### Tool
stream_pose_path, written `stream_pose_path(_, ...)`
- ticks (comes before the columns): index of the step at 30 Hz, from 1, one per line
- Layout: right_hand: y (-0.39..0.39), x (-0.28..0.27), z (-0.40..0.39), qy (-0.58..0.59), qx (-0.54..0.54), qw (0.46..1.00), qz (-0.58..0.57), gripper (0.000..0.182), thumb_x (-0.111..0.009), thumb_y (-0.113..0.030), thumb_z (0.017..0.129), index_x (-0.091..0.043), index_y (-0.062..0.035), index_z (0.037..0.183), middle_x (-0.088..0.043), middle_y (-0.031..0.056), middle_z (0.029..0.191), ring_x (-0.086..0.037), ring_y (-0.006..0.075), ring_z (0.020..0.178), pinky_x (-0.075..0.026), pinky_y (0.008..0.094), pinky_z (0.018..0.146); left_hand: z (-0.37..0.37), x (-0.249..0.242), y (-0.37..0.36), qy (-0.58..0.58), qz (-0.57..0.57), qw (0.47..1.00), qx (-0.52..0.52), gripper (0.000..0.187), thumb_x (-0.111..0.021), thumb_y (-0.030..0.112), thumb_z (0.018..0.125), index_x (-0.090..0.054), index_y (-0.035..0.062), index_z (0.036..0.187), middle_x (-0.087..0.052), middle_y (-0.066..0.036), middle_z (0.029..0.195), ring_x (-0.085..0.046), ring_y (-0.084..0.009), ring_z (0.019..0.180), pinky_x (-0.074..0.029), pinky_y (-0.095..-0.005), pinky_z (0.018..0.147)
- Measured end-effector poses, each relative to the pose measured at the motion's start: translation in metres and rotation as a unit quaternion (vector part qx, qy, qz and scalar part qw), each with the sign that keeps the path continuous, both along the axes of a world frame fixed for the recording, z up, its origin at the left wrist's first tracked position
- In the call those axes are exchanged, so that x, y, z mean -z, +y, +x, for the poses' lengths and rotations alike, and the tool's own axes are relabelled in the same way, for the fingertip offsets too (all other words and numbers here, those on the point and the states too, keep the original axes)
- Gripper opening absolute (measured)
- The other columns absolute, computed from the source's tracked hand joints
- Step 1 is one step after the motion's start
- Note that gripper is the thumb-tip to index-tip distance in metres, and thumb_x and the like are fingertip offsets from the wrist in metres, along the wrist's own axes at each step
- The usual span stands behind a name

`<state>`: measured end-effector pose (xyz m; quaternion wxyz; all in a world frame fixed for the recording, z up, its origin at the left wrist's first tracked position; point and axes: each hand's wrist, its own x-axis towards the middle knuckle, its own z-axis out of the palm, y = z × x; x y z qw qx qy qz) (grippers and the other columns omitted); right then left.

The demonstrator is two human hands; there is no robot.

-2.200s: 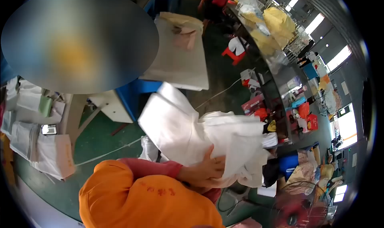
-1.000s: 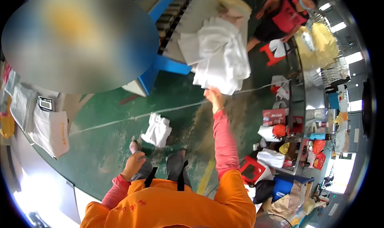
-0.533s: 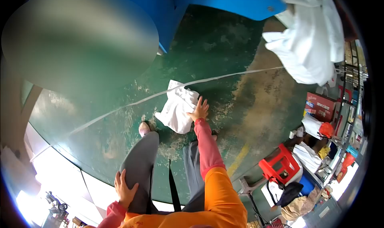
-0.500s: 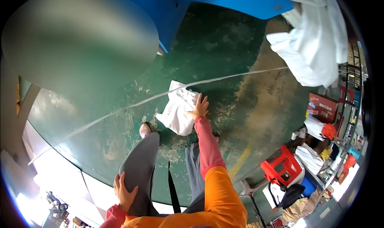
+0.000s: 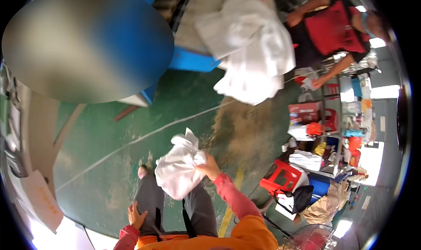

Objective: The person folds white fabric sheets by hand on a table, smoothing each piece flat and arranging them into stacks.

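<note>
Near the knees (image 5: 151, 195), outstretched R hand (image 5: 208, 167) grips wht cloth (image 5: 176, 171).

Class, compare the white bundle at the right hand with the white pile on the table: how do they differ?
Size: the white bundle looks small; the white pile looks much larger.
Support: the right hand holds the white bundle off the floor, whereas the white pile lies on the table, draping over its edge.
Shared: both are white and creased.

One wide head-worn view, forward and down over the wearer's legs (image 5: 150, 202) to green floor (image 5: 103, 127).
</note>
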<state>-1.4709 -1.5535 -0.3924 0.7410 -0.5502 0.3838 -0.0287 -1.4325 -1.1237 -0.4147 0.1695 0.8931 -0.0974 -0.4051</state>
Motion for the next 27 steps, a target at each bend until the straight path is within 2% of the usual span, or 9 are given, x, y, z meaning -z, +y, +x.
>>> stream_pose_path(6,-0.121,-0.309,0.069,-0.192,0.12,0.959,-0.172,0.028,-0.056,-0.004,0.065,-0.054,-0.0022,0.093,-0.057,0.003,0.078,-0.055,0.0124,0.067,-0.046,0.0264,0.059,0.01,0.019,0.023,0.086,-0.08,0.992,-0.048,0.029,-0.064,0.027,0.069,-0.061,0.0064,0.09,-0.06,-0.016,0.079,-0.058,-0.0308,0.079,-0.045,-0.0381,0.073)
stream_pose_path(13,-0.249,-0.464,0.158,-0.491,0.269,0.779,-0.283,0.028,-0.056,0.005,0.066,-0.051,-0.0014,0.093,-0.055,0.0032,0.086,-0.054,0.0162,0.075,-0.044,0.0266,0.072,0.018,-0.034,-0.037,0.061,-0.204,0.957,-0.196,0.02,-0.053,0.019,0.075,-0.062,0.0035,0.067,-0.058,-0.005,0.057,-0.056,-0.0141,0.055,-0.042,-0.0295,0.051)
stream_pose_path(16,-0.332,-0.394,0.194,-0.415,0.311,0.759,-0.393,0.043,-0.058,0.006,0.06,-0.046,-0.0001,0.101,-0.053,0.0069,0.095,-0.053,0.0176,0.077,-0.044,0.0274,0.072,0.006,-0.028,-0.045,0.094,-0.245,0.933,-0.245,0.019,-0.054,0.018,0.076,-0.062,0.0026,0.069,-0.058,-0.004,0.058,-0.057,-0.0147,0.055,-0.042,-0.0288,0.049)
stream_pose_path(19,-0.355,-0.285,0.194,-0.095,0.295,0.886,-0.344,0.053,-0.061,-0.007,0.065,-0.044,-0.0004,0.115,-0.057,0.0168,0.096,-0.056,0.0251,0.088,-0.045,0.0326,0.078,-0.022,-0.029,-0.048,0.153,-0.267,0.901,-0.307,0.015,-0.054,0.017,0.077,-0.062,0.0036,0.079,-0.06,-0.005,0.065,-0.058,-0.0158,0.058,-0.043,-0.0298,0.049)
stream_pose_path(20,-0.34,-0.255,0.175,0.03,0.208,0.804,-0.556,0.045,-0.055,-0.021,0.074,-0.048,-0.0011,0.114,-0.058,0.0207,0.098,-0.058,0.0315,0.092,-0.044,0.0376,0.081,-0.032,-0.039,-0.048,0.19,-0.26,0.885,-0.336,0.014,-0.055,0.015,0.077,-0.061,0.0045,0.083,-0.061,-0.005,0.068,-0.059,-0.0159,0.061,-0.044,-0.0306,0.051)
stream_pose_path(23,-0.313,-0.136,0.123,0.193,0.009,0.779,-0.597,0.024,-0.046,-0.023,0.079,-0.062,-0.0047,0.078,-0.062,0.0166,0.078,-0.06,0.0312,0.076,-0.048,0.0384,0.068,-0.058,-0.063,-0.045,0.244,-0.23,0.861,-0.383,0.017,-0.055,0.017,0.078,-0.059,0.0042,0.089,-0.061,-0.008,0.072,-0.059,-0.0183,0.06,-0.044,-0.031,0.049)
stream_pose_path(24,-0.313,-0.06,0.097,0.101,-0.052,0.809,-0.577,0.019,-0.047,-0.019,0.076,-0.059,-0.0065,0.068,-0.059,0.0128,0.062,-0.057,0.0237,0.055,-0.046,0.0356,0.049,-0.065,-0.067,-0.043,0.252,-0.218,0.857,-0.393,0.019,-0.055,0.019,0.079,-0.058,0.0037,0.09,-0.061,-0.01,0.072,-0.059,-0.0195,0.058,-0.044,-0.0309,0.048)
stream_pose_path(25,-0.254,-0.101,0.068,0.141,0.004,0.967,-0.212,0.013,-0.05,-0.014,0.069,-0.053,-0.0071,0.059,-0.054,0.0082,0.051,-0.05,0.0174,0.043,-0.039,0.0316,0.039,-0.071,-0.066,-0.038,0.267,-0.22,0.849,-0.4,0.019,-0.055,0.019,0.079,-0.058,0.0037,0.09,-0.061,-0.01,0.071,-0.059,-0.0198,0.058,-0.044,-0.0309,0.048)
stream_pose_path(27,-0.2,-0.071,0.003,0.045,-0.136,0.982,-0.123,0.013,-0.053,-0.015,0.062,-0.053,-0.0078,0.051,-0.052,0.0058,0.048,-0.047,0.0172,0.039,-0.033,0.0306,0.035,-0.088,-0.043,-0.016,0.299,-0.221,0.83,-0.415,0.019,-0.054,0.019,0.079,-0.058,0.0038,0.09,-0.06,-0.009,0.07,-0.058,-0.0205,0.057,-0.043,-0.0308,0.049)
